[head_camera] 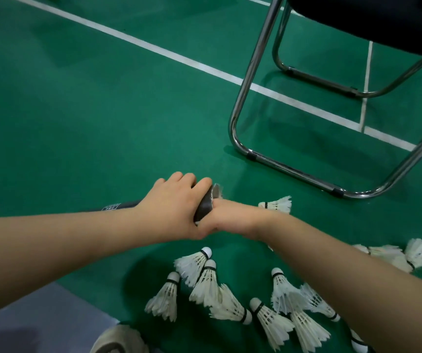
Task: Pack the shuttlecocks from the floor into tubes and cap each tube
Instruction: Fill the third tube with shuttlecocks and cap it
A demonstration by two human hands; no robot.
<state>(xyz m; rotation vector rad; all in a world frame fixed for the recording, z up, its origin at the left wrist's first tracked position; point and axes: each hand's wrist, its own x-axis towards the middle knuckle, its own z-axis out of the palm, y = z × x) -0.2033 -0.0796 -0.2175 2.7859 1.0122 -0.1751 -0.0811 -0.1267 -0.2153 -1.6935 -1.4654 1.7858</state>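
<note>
My left hand (171,207) grips a dark tube (205,205) near its open end, holding it low over the green floor; the tube's far end (118,206) shows behind my wrist. My right hand (230,220) is at the tube's mouth with its fingers out of sight inside or behind it; I cannot tell whether it holds a shuttlecock. Several white feather shuttlecocks (205,276) lie scattered on the floor below my arms, one more (277,203) just beyond my right wrist, and others (408,256) at the right.
A chair with chrome tube legs (281,166) and a dark seat (383,21) stands at the right rear. White court lines (154,48) cross the green floor. A shoe (118,340) and grey trouser leg (26,322) show at the bottom left.
</note>
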